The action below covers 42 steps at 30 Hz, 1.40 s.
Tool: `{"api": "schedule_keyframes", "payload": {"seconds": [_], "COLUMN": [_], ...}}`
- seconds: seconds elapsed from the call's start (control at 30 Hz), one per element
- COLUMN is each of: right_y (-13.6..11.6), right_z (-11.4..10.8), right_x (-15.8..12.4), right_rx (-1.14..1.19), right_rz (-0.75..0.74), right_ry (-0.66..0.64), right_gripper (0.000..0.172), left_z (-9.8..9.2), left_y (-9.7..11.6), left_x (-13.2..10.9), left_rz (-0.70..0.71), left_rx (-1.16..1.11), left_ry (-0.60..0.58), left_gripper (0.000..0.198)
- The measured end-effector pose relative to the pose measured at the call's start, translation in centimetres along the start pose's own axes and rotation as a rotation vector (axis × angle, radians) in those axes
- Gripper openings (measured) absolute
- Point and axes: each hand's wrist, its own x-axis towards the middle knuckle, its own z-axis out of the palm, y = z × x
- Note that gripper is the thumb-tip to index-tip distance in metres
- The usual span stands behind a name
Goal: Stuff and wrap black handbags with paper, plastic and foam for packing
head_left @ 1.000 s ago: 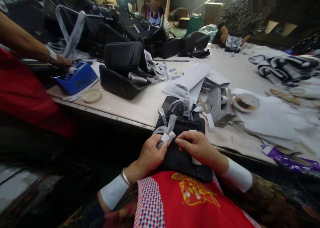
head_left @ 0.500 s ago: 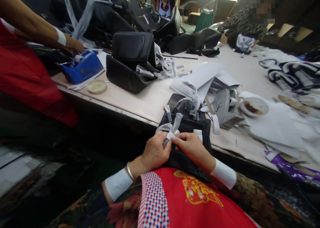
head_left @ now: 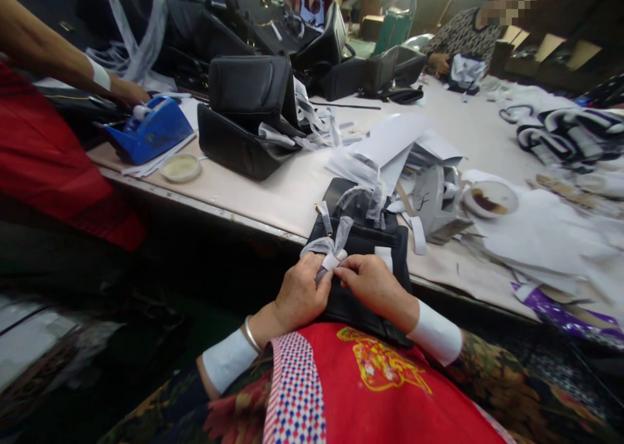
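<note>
A black handbag (head_left: pixel 363 246) leans from my lap against the table edge, its handle wrapped in clear film. My left hand (head_left: pixel 299 294) is closed around a film-wrapped strap end with a white tape strip (head_left: pixel 330 261) on it. My right hand (head_left: pixel 373 285) pinches the same tape from the right, fingertips meeting the left thumb. Both wrists wear white cuffs, and a bangle sits on the left one.
The pale table (head_left: pixel 273 200) carries an open black bag (head_left: pixel 246 122), a blue tape dispenser (head_left: pixel 149 132), a small lidded dish (head_left: pixel 180 168), white paper sheets (head_left: pixel 390 145), a grey tape dispenser (head_left: pixel 433 203) and a stained dish (head_left: pixel 490 199). A person's arm (head_left: pixel 58 67) reaches in at left; other people sit at the far side.
My right fingertips have closed in on the tape held by my left hand. The view has shifted slightly, and the neighbour's hand at left has moved a little.
</note>
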Motion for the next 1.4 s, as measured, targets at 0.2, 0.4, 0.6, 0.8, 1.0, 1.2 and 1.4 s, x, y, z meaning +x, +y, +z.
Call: {"api": "schedule_keyframes", "payload": {"seconds": [0.2,0.4,0.6,0.8,1.0,1.2,1.4], "right_y": [0.2,-0.2,0.1,-0.2,-0.3,0.1,0.4], "right_z": [0.6,0.6,1.9,2.8,3.3,2.6,0.8], "right_x": [-0.2,-0.4,0.3,1.3,1.8,1.1,-0.7], "right_rx": [0.145,0.384,0.663,0.705,0.743,0.652,0.376], "right_rz": [0.111,0.137,0.018,-0.095,-0.104,-0.195,-0.430], "right_ry": [0.043,0.015,0.087,0.003,-0.019,-0.055,0.107], "right_gripper": [0.019,0.017,0.021,0.024,0.019,0.023,0.029], "left_z": [0.0,-0.6,-1.9,-2.2,-2.3,-3.8,-3.8], "left_y": [-0.1,0.1,-0.4,-1.2,-1.4,0.7,0.3], "left_x": [0.1,0.4,0.8,0.8,1.1,1.3,2.2], "left_rz": [0.006,-0.082,-0.464,-0.597,-0.619,-0.230,-0.226], "left_rx": [-0.019,-0.171,-0.616,-1.112,-1.150,-0.110,-0.030], "left_ry": [-0.006,-0.005,-0.128,-0.156,-0.198,-0.084,-0.014], "left_gripper": [0.022,0.019,0.029,0.031,0.033,0.039,0.032]}}
